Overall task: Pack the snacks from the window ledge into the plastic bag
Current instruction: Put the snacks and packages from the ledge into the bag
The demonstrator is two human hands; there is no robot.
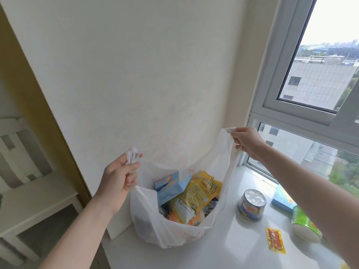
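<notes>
White, glossy window ledge (233, 251). At the left end, a white plastic bag (153, 228), bottom slumped on the surface, mouth wide open. Just right of the bag and apart from it, an upright round tin (252, 205) with a silver foil top and a blue and yellow label. Right of the tin, closer to the glass, a flat light-blue box (281, 199), partly hidden. Nearer, a green tub (305, 224) on its side, white end forward, close against the box. Between tin and tub, nearer still, a small yellow and red sachet (275, 240), lying flat, touching nothing
</notes>
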